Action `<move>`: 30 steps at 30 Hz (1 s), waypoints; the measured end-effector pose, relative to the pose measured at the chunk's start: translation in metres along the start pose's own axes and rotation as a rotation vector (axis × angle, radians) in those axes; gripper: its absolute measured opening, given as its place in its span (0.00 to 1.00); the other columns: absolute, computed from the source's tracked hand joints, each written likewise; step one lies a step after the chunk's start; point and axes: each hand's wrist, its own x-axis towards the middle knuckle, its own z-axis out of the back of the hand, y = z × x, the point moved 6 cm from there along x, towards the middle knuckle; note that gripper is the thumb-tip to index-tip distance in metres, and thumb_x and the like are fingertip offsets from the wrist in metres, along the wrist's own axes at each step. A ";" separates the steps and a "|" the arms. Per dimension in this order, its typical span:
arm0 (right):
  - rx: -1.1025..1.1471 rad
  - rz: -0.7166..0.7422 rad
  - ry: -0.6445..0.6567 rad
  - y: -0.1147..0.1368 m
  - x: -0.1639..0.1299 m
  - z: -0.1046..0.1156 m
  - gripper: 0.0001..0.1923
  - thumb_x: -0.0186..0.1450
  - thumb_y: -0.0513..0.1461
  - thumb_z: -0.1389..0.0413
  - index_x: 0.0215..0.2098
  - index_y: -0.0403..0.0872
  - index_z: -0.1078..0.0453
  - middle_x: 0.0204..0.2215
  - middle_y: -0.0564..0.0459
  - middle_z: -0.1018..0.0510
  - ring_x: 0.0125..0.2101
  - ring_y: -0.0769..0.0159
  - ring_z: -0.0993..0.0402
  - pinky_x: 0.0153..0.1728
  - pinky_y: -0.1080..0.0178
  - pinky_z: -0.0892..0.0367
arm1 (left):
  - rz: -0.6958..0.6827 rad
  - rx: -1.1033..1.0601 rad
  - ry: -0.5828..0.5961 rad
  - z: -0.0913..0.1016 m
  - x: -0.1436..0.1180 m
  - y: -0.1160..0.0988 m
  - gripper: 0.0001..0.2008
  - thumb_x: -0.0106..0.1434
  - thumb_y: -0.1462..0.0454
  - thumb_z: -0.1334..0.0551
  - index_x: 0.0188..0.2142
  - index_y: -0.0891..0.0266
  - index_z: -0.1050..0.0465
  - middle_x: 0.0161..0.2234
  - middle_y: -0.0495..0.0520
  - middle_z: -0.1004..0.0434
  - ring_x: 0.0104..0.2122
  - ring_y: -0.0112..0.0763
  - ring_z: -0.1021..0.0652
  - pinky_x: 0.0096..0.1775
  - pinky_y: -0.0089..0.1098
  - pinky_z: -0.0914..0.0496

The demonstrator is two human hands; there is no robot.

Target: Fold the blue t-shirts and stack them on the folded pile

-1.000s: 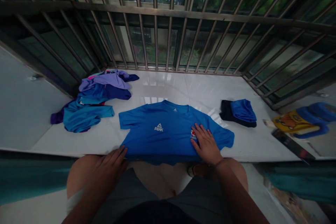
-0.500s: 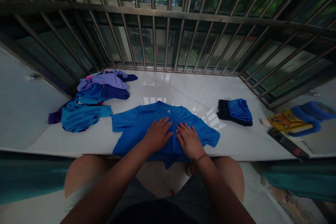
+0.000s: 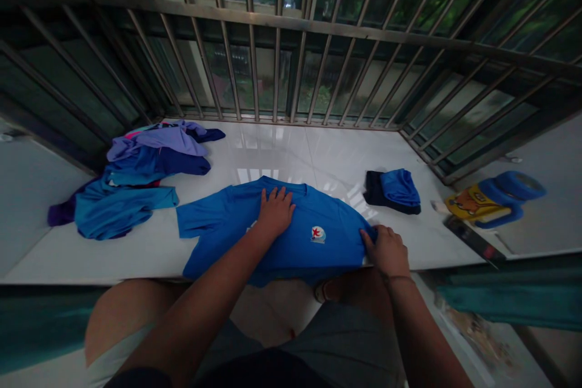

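The blue T-shirt (image 3: 282,236) lies flat on the worktop (image 3: 345,157), long axis 9-to-3. Left hand (image 3: 275,212) presses its middle, fingers spread; right hand (image 3: 386,250), at 3 o'clock, pinches the sleeve.

A single head-worn camera looks forward and steeply down from close above the person's own lap. The left hand (image 3: 275,211) and right hand (image 3: 385,250) sit low in the centre. The white ledge (image 3: 327,157) stretches beyond the fingertips to the window bars (image 3: 291,42), which fill the upper frame. No second view overlaps.
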 end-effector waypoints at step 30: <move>0.171 0.481 0.081 0.064 -0.071 -0.002 0.23 0.76 0.43 0.38 0.67 0.48 0.22 0.66 0.38 0.19 0.65 0.45 0.21 0.66 0.41 0.23 | -0.513 -0.126 0.141 -0.025 0.024 -0.063 0.28 0.85 0.47 0.48 0.76 0.48 0.29 0.79 0.53 0.34 0.79 0.47 0.35 0.80 0.61 0.52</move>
